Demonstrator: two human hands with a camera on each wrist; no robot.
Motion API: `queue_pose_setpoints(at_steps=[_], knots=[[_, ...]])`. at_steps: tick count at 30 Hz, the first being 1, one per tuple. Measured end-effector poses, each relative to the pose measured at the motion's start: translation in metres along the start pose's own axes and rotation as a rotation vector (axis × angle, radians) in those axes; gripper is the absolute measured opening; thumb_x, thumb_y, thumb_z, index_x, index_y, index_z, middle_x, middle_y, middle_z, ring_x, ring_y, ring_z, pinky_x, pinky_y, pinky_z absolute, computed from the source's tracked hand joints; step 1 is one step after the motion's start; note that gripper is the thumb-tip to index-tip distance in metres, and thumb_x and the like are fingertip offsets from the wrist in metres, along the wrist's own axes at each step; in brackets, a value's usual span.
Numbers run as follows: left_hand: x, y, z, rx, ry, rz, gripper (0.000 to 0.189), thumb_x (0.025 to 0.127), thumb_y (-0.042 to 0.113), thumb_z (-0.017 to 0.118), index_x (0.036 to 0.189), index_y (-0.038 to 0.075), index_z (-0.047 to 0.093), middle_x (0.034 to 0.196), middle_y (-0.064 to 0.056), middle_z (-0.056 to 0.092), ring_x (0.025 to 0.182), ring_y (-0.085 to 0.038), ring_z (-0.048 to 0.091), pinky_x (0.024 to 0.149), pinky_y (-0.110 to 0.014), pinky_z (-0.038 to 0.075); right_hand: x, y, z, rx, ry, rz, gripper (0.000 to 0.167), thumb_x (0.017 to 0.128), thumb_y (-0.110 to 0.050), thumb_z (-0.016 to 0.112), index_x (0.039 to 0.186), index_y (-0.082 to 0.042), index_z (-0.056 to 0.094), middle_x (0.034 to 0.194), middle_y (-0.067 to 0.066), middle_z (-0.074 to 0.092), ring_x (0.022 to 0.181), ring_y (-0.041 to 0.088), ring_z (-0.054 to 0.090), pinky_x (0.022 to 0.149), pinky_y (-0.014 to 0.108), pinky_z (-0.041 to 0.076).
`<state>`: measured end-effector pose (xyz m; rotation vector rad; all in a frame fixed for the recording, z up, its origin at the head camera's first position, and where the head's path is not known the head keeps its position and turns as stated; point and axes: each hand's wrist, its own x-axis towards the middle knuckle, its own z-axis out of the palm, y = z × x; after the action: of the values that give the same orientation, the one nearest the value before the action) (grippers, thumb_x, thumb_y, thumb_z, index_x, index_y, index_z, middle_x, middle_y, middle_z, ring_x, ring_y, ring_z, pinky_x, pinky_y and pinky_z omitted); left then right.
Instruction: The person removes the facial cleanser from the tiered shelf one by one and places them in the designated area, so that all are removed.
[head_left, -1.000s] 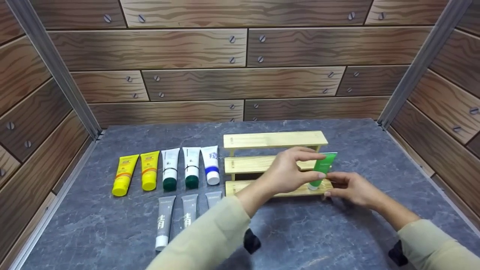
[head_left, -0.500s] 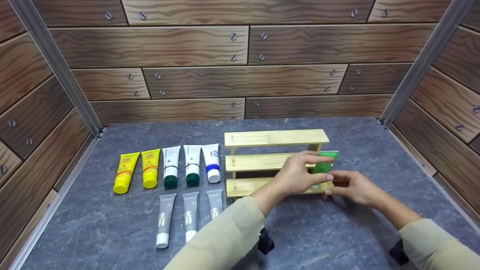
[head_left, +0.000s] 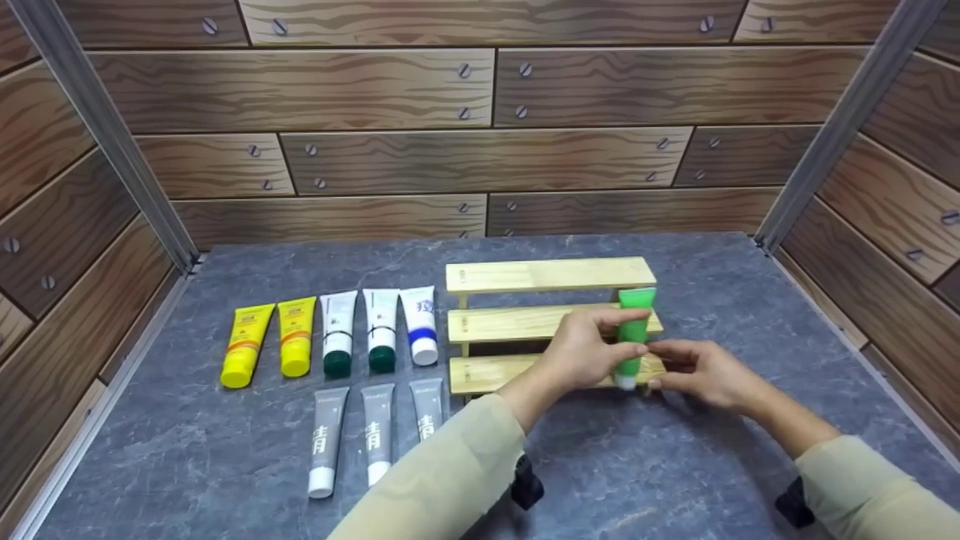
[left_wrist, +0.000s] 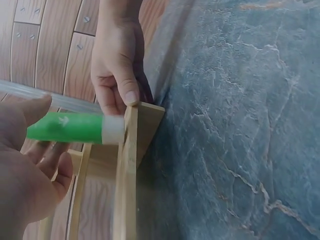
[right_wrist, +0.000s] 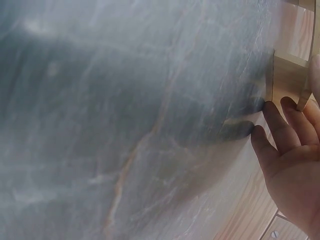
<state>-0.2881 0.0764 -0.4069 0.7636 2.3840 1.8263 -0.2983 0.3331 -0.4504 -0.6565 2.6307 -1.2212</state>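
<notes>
My left hand pinches a green squeeze tube between thumb and fingers, its white cap pointing down. The tube stands nearly upright at the right end of the lowest step of a three-step wooden display rack. In the left wrist view the cap is right at the step's board. My right hand holds the right end of that same step, its thumb on the board's edge in the left wrist view. In the right wrist view, some fingertips of the right hand are low beside the rack's side.
Left of the rack lie two yellow tubes, two white tubes with dark green caps and a white tube with a blue band. Nearer, three grey tubes lie in a row, one partly behind the left sleeve. Wood-patterned panels enclose the table.
The green tube has gone from leaning right to nearly upright, its cap slightly nearer the step's front edge. My left hand shifted slightly with it; the right hand stays at the rack's end.
</notes>
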Motion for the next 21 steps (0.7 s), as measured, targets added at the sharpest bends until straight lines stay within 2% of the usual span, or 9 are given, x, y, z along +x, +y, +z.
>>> queue_pose_setpoints(at_steps=[4,7,10,16,21], knots=[[-0.004,-0.003,-0.004,-0.046,0.052,-0.073,0.039,0.093,0.005,0.083,0.130,0.018,0.079,0.119,0.000,0.077,0.088,-0.006,0.070,0.072,-0.020,0.059,0.000,0.000,0.000,0.016,-0.005,0.017,0.061,0.095,-0.014,0.081,0.143,0.015,0.056,0.140,0.034,0.061,0.126,0.046,0.062,0.096,0.020,0.054],[-0.007,-0.003,-0.008,-0.069,0.069,-0.106,0.036,0.093,0.003,0.082,0.127,0.017,0.080,0.114,-0.002,0.078,0.086,-0.007,0.070,0.071,-0.022,0.060,-0.001,-0.001,0.000,0.010,-0.003,0.034,0.062,0.095,-0.015,0.082,0.143,0.015,0.056,0.140,0.033,0.061,0.127,0.046,0.062,0.096,0.019,0.053],[-0.011,-0.002,-0.015,-0.075,0.074,-0.115,0.036,0.094,0.002,0.081,0.127,0.016,0.080,0.113,-0.002,0.077,0.086,-0.007,0.070,0.071,-0.023,0.061,-0.001,-0.002,0.000,0.000,-0.003,0.050,0.063,0.095,-0.017,0.082,0.143,0.014,0.056,0.139,0.032,0.062,0.127,0.045,0.063,0.097,0.022,0.053],[-0.023,0.005,-0.032,-0.093,0.082,-0.128,0.042,0.093,0.002,0.081,0.132,0.016,0.077,0.113,-0.003,0.077,0.086,-0.008,0.069,0.073,-0.024,0.061,-0.001,-0.004,-0.001,-0.017,-0.005,0.069,0.065,0.094,-0.020,0.083,0.144,0.012,0.056,0.140,0.032,0.061,0.128,0.045,0.063,0.102,0.036,0.054],[-0.034,0.011,-0.048,-0.085,0.075,-0.103,0.046,0.093,0.002,0.082,0.136,0.016,0.074,0.114,-0.006,0.077,0.086,-0.010,0.070,0.075,-0.024,0.061,0.000,-0.003,0.001,0.013,-0.008,0.065,0.063,0.095,-0.016,0.082,0.144,0.014,0.055,0.140,0.033,0.061,0.128,0.046,0.062,0.099,0.026,0.054]])
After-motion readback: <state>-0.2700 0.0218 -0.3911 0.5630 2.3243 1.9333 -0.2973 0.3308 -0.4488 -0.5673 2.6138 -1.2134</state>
